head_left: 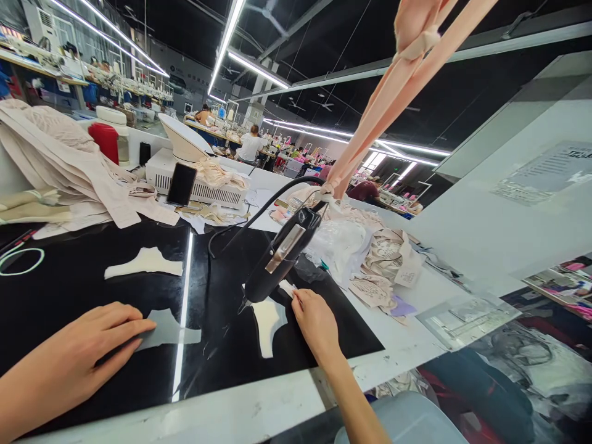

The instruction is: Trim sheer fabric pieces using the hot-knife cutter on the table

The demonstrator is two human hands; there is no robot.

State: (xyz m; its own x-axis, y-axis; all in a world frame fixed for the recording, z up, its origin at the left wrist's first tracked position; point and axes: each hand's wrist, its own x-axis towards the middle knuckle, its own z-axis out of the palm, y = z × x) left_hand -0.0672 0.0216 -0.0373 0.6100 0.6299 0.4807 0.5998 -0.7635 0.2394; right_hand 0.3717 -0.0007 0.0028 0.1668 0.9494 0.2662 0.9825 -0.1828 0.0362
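Observation:
My left hand (92,348) is at the lower left, thumb and fingertips closed on the left edge of a thin grey translucent cut piece (169,330) on the black mat (222,382). My right hand (317,320) pinches a narrow end of a cream fabric piece (267,324) with a grey layer along its side. A black hand-held electric tool (282,250) with a pointed nozzle hangs above that piece and hides part of it. Another cream cut piece (145,263) lies flat on the mat, beyond my left hand.
A peach fabric strap (365,129) suspends the tool, whose black cable (259,213) loops behind it. Pale fabric strips (74,160) lie at left, near a phone (181,184) leaning on a white vented box (217,191). Bagged lace pieces (383,259) sit at right. People work farther back.

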